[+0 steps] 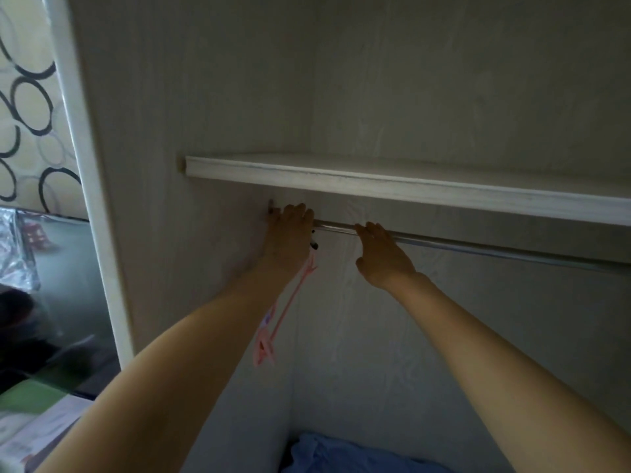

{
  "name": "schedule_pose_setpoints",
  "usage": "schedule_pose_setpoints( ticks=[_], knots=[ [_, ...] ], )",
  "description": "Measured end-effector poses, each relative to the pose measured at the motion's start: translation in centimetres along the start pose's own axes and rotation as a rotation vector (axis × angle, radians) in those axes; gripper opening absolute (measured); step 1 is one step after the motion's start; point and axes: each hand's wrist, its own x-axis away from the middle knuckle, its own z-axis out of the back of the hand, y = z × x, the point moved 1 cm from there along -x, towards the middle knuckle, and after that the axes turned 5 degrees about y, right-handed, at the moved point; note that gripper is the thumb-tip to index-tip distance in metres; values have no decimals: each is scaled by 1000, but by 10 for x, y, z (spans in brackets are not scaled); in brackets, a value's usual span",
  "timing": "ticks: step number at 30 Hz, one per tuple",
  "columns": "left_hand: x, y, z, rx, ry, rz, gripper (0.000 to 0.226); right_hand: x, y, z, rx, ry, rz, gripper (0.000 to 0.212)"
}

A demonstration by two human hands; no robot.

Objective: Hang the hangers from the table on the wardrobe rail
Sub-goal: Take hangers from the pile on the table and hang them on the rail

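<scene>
A silver wardrobe rail [478, 247] runs under a white shelf inside the wardrobe. My left hand [288, 233] is at the rail's left end, fingers curled over the top of a pink hanger [273, 322] whose dark hook tip shows beside my palm. The hanger hangs down along my left forearm, partly hidden by it. My right hand [382, 254] reaches up a little to the right, fingers touching the rail; I cannot see whether they curl round it.
The white shelf [409, 189] sits just above the rail. The wardrobe's left wall [205, 131] is close to my left hand. Blue cloth [341, 455] lies at the wardrobe bottom. A patterned sliding door [30, 97] and a cluttered table [34, 421] are at left.
</scene>
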Motion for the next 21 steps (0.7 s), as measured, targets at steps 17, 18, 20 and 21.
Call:
schedule_pose_setpoints(
  ticks=[17,18,20,21],
  knots=[
    [13,26,29,285,-165,78,51,16,0,-2,-162,-14,-36,69],
    [14,34,33,349,-143,80,49,21,1,0,-175,22,-61,66],
    [20,48,37,492,-122,114,44,33,5,6,-172,122,-125,56],
    [24,56,38,563,-124,133,41,40,7,9,-160,158,-164,51]
  ],
)
